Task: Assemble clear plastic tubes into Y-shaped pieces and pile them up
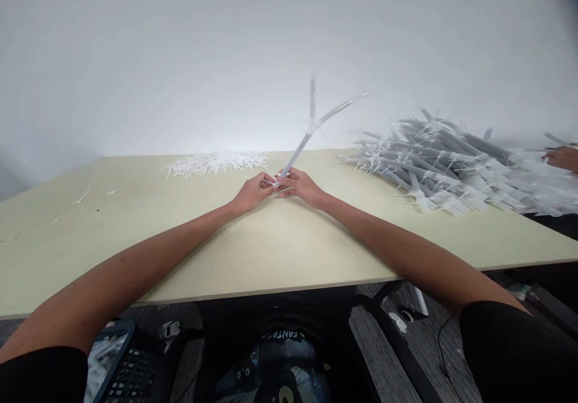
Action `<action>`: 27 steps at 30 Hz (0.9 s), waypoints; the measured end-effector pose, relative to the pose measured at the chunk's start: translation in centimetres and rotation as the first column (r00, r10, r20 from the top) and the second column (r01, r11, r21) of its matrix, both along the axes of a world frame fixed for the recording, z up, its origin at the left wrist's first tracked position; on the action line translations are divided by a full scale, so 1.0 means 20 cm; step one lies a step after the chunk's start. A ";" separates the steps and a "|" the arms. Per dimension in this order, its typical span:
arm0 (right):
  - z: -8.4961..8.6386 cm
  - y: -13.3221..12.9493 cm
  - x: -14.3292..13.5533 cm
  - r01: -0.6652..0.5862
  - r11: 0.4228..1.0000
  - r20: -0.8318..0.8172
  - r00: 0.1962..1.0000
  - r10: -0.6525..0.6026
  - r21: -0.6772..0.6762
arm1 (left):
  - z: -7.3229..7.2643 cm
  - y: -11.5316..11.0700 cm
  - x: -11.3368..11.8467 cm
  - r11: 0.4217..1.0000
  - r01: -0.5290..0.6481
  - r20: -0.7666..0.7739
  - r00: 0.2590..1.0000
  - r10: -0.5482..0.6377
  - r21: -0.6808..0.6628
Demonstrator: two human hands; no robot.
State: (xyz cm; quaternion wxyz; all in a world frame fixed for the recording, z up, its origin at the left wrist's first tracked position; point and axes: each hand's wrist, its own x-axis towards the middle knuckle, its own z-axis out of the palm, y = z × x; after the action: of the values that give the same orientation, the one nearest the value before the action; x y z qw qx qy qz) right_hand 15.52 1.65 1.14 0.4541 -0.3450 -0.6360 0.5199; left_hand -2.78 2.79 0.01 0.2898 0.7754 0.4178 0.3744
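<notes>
Over the middle of the table, my right hand (300, 186) is closed round the lower end of a Y-shaped piece of clear, greyish plastic tube (298, 150). Its two arms spread upward from a joint, one nearly upright and the other leaning right; their tips are blurred. Right beside it, my left hand (255, 191) pinches a thin white strip at the tube's lower end. The strip looks like a cable tie, partly hidden by the fingers. Behind my left hand lies a loose heap of thin white cable ties (214, 163).
A large pile of similar tubes (433, 150) covers the table's right side. Another person's hand (562, 157) reaches in beyond it. A few white strips (83, 195) lie on the left of the table (280, 252). Below is a blue-edged basket (121, 355) with white pieces.
</notes>
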 end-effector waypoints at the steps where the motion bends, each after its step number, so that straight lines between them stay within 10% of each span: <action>1: 0.00 0.00 0.01 -0.032 0.999 0.003 0.999 0.032 -0.009 | 0.00 0.00 0.00 1.000 -0.003 0.004 1.000 0.003 0.019; 27: 0.00 0.02 0.03 -0.097 0.993 0.080 0.992 0.102 -0.071 | 0.00 -0.01 0.00 0.989 0.031 -0.109 0.994 -0.016 0.143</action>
State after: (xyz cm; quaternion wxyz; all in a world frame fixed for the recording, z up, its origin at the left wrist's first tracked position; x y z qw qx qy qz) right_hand 16.18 1.97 1.23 0.3889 -0.3492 -0.6530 0.5481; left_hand -2.75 2.50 0.01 0.2142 0.8183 0.3954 0.3579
